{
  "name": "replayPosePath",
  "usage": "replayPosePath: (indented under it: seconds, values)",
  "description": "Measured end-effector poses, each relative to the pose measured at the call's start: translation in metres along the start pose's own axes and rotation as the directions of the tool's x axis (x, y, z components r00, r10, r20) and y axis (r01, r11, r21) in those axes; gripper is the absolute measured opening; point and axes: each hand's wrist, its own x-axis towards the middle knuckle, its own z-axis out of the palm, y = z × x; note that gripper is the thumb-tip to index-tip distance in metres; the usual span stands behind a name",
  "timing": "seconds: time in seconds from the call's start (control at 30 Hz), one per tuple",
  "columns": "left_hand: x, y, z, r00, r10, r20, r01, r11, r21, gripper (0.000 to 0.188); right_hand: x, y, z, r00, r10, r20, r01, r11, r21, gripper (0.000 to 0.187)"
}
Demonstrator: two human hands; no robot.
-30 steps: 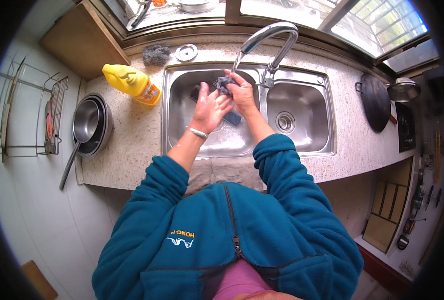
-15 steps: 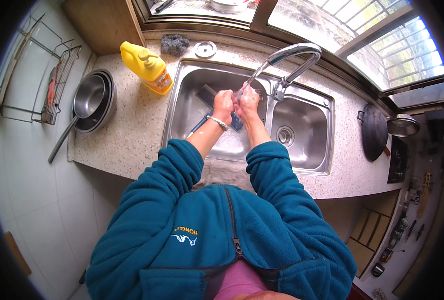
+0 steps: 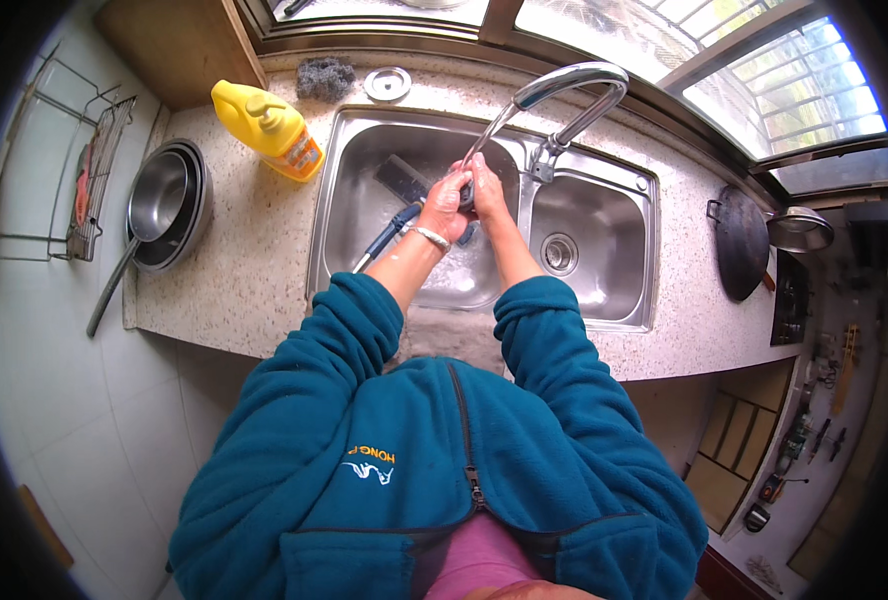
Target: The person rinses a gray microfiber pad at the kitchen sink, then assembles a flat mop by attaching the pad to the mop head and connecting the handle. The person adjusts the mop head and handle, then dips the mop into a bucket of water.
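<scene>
A: Hands, quick?

B: Both up over the left basin of the sink (image 3: 364, 215), pressed together right under the faucet (image 3: 564, 85) spout. Left hand (image 3: 446, 205) has fingers curled, wrist w/ a thin bracelet (image 3: 430, 237) just below it. Right hand (image 3: 486, 190) touches the left, fingers folded in toward it.

A: Holding what?

B: Something small & dark sits between them at the fingertips, prob. a cloth or scrubber; too hidden to name. So both are clenched round it, as far as I can see.

A: Arms?

B: Forearms bare, teal fleece sleeves (image 3: 349, 320) pushed up to the elbows. Both forearms angle inward & meet at the hands, elbows spread wide over the tabletop (image 3: 234, 270) edge.

A: Round the hands?

B: A blue-handled tool (image 3: 389, 232) lies in the basin just left of & below the left hand, w/ a dark flat piece (image 3: 401, 178) above it. Right basin's drain (image 3: 560, 252) is just right of the right forearm. Yellow soap bottle (image 3: 269, 128) lies well left of the left hand on the tabletop, stacked metal pans (image 3: 164, 200) further left. Dark scourer (image 3: 326, 78) & a round metal lid (image 3: 388, 83) sit beyond the hands, by the window ledge.
</scene>
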Motion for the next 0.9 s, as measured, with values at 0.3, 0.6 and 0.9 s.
replayPosePath:
  seconds: [0.3, 0.6, 0.9]
  values:
    - [-0.057, 0.007, 0.043, 0.517, 0.640, 0.568, -0.667, -0.115, 0.737, 0.027, 0.068, -0.029, 0.036, 0.916, 0.398, -0.050, -0.331, 0.819, 0.468, 0.034]
    - [0.004, 0.047, 0.024, 0.715, 0.534, 0.451, -0.509, -0.044, 0.860, 0.021, 0.028, -0.006, 0.056, 0.913, 0.367, -0.176, -0.263, 0.862, 0.433, 0.023]
    - [-0.016, 0.017, 0.006, 0.432, 0.468, 0.771, -0.670, -0.405, 0.622, 0.034, 0.038, 0.033, 0.008, 0.834, 0.459, 0.307, -0.516, 0.449, 0.730, 0.031]
